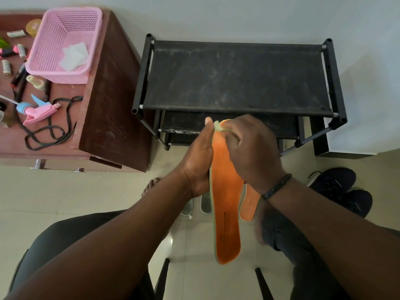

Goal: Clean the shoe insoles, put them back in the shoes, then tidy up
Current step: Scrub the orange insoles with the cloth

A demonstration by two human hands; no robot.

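I hold an orange insole (226, 213) with a pale green edge upright in front of me, its heel end hanging down. My left hand (200, 156) supports its left side, thumb up along the edge. My right hand (249, 148) has its fingers curled over the insole's top end, which bends under them. A second orange insole (250, 204) shows behind the first, below my right wrist. A dark shoe (339, 189) sits on the floor at the right.
A black shoe rack (236, 79) stands against the wall ahead. On the brown cabinet (108, 94) at the left are a pink basket (65, 42) with white wipes, a pink spray bottle (36, 111), black laces (49, 131) and small items. Grey sandals (205, 204) lie on the floor.
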